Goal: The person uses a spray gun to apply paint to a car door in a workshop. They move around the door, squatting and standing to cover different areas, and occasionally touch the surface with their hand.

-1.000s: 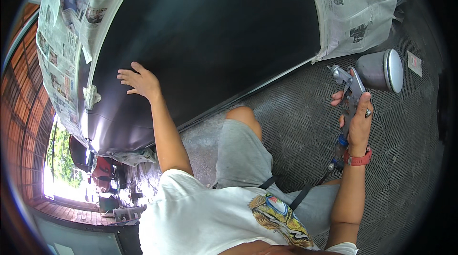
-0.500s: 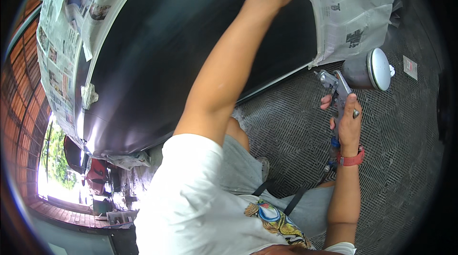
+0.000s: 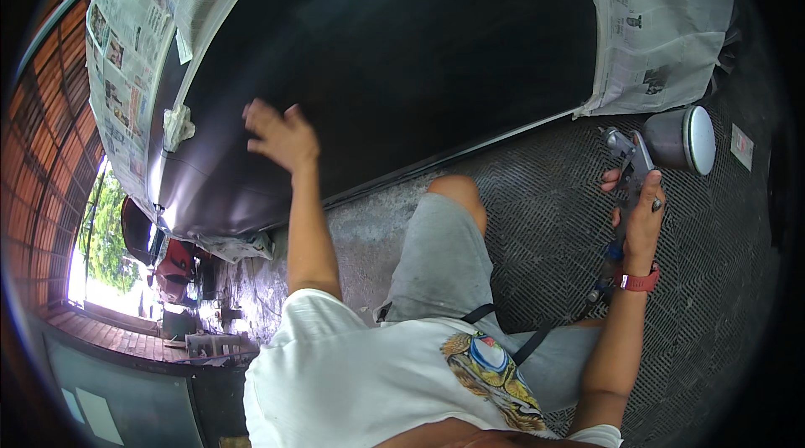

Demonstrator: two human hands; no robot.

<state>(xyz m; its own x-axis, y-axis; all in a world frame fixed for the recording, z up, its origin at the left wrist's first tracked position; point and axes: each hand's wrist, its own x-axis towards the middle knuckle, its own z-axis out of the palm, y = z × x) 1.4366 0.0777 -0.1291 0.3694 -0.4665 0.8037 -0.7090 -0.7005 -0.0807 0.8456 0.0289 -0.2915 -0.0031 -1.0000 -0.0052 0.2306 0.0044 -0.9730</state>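
The left hand [image 3: 285, 139] is up before the dark panel [image 3: 419, 46], fingers spread, empty; newspaper [image 3: 671, 37] lines its edges. The right hand [image 3: 644, 217] curls round a spray gun [image 3: 641, 156] above ridged matting [image 3: 545, 205].

Panel [image 3: 402, 62] is standing ahead, newspaper [image 3: 122, 50] flanking it left, more newspaper [image 3: 667, 37] right. Left hand [image 3: 285, 139] is sitting before panel's left part, contact unclear. Right hand [image 3: 644, 217] is holding spray gun [image 3: 635, 165] right of person's legs, above floor mat [image 3: 545, 230]. Cup [image 3: 668, 136] is riding on gun. Card [image 3: 741, 147] is lying on mat, right of cup. Vehicle [image 3: 174, 270] is standing far left.
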